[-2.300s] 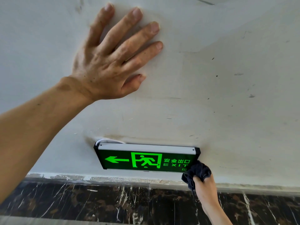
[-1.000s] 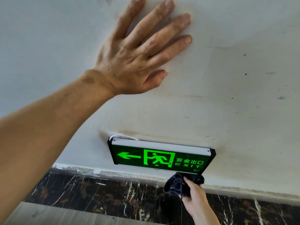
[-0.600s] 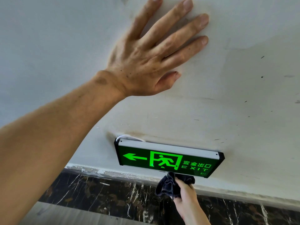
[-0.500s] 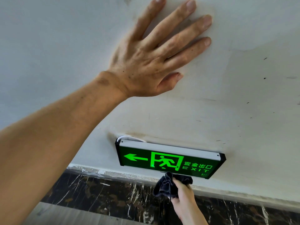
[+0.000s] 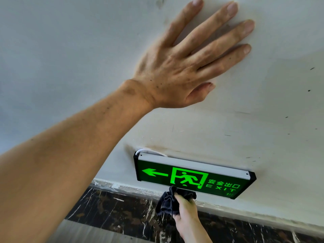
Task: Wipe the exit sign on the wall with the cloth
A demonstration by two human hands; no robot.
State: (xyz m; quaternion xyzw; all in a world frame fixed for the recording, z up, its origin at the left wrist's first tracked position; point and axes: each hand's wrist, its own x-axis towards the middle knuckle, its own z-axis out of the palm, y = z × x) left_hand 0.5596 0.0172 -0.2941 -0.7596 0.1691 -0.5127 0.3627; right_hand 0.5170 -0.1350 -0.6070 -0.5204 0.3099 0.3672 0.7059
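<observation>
A lit green exit sign (image 5: 191, 176) with a left arrow, a running figure and the word EXIT hangs low on the white wall (image 5: 70, 58), in a grey and black frame. My right hand (image 5: 186, 213) grips a bunched dark cloth (image 5: 168, 201) and presses it against the sign's bottom edge, below the running figure. My left hand (image 5: 184, 64) lies flat on the wall above the sign, fingers spread, holding nothing.
A white cable (image 5: 142, 151) loops out at the sign's top left corner. Below the wall runs a dark marble skirting (image 5: 114, 211) with white veins, and a strip of grey floor (image 5: 84, 234) shows at the bottom. Small dark marks dot the wall at the right.
My right hand has slid the cloth leftward along the sign's bottom edge, from its right end to below the running figure. My left hand stays flat on the wall.
</observation>
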